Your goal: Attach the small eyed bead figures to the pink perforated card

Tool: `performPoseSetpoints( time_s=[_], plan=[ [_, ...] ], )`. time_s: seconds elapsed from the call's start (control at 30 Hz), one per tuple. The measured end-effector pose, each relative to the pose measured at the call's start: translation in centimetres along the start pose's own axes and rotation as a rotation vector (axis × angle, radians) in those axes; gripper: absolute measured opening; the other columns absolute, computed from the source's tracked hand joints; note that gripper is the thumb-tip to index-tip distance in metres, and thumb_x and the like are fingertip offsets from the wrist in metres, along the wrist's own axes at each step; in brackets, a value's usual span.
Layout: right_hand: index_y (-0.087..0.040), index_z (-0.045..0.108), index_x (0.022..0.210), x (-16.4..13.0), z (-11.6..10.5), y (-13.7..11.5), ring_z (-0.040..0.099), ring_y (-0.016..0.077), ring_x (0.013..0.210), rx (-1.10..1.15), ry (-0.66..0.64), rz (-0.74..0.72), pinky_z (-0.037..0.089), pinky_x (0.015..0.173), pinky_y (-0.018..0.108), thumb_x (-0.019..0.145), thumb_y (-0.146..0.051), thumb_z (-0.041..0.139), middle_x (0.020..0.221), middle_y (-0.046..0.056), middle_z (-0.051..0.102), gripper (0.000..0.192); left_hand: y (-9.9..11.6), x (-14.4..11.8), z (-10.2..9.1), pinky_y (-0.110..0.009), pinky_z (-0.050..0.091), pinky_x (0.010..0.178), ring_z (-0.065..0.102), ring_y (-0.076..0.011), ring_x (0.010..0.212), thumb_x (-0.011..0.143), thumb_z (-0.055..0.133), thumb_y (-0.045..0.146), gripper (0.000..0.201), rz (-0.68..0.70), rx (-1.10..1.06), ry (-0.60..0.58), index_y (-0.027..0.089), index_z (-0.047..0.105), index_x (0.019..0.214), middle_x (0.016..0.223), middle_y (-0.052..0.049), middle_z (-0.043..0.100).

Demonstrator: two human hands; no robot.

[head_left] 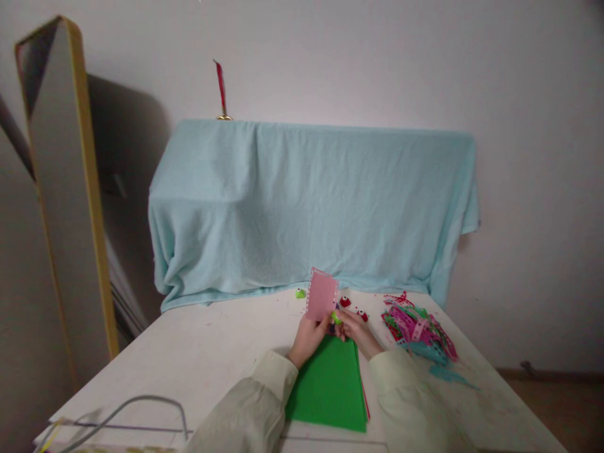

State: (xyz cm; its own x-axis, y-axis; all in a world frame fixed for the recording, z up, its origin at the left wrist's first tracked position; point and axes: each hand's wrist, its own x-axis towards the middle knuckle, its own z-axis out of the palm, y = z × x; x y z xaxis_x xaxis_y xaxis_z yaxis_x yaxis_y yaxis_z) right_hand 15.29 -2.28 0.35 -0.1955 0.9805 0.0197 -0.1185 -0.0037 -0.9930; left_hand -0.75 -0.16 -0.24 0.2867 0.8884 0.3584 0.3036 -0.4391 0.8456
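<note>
White table [198, 352] against a pale wall, blue cloth [311, 207] draped behind; paper-craft work in hand.
Left hand [306, 340] pinches pink paper [322, 296] upright; right hand [355, 328] grips a small green punch [336, 317] at its lower edge, above green sheets [330, 384]. Risk: paper tilts, punched edge runs crooked.

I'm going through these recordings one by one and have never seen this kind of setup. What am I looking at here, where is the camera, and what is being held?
There is no machine here: a person works with bare hands, and the single camera sits on their head, looking forward and down. The left hand holds up a pink paper piece with a punched edge. The right hand pinches a small green item beside it; what it is cannot be told. Both hands hover over green sheets on a white table. To the right lies a heap of coloured paper strips. Behind, a light blue cloth drapes something.
</note>
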Motion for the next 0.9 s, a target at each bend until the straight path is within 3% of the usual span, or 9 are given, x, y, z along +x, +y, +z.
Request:
performPoseSetpoints(
  time_s=[0.3,0.63,0.9],
  plan=[
    [-0.017,0.058,0.073,-0.1,0.0,0.0,0.049,0.0106,0.047,-0.020,-0.029,0.007,0.036,0.045,0.023,0.077,-0.059,0.060,0.055,-0.001,0.055,0.042,1.5,-0.3,-0.3,-0.023,0.043,0.059,0.060,-0.0152,0.058,0.094,0.029,0.052,0.057,0.002,-0.021,-0.090,0.014,0.068,0.075,0.063,-0.004,0.067],
    [-0.018,0.060,0.076,-0.5,0.5,-0.8,0.050,0.0118,0.050,-0.008,-0.013,0.017,0.034,0.046,0.024,0.071,-0.064,0.064,0.062,0.000,0.057,0.046,2.1,-0.5,-0.6,-0.021,0.039,0.056,0.055,-0.0135,0.053,0.095,0.026,0.050,0.062,0.026,0.038,-0.109,0.015,0.068,0.068,0.057,-0.003,0.064],
    [-0.018,0.060,0.074,-0.5,0.4,-0.5,0.049,0.0117,0.052,-0.027,-0.027,-0.011,0.035,0.046,0.024,0.076,-0.060,0.061,0.064,0.001,0.057,0.042,1.5,-0.4,-0.4,-0.020,0.034,0.053,0.051,-0.0123,0.050,0.095,0.026,0.051,0.063,0.034,0.061,-0.113,0.014,0.069,0.068,0.052,-0.002,0.059]
  ],
)
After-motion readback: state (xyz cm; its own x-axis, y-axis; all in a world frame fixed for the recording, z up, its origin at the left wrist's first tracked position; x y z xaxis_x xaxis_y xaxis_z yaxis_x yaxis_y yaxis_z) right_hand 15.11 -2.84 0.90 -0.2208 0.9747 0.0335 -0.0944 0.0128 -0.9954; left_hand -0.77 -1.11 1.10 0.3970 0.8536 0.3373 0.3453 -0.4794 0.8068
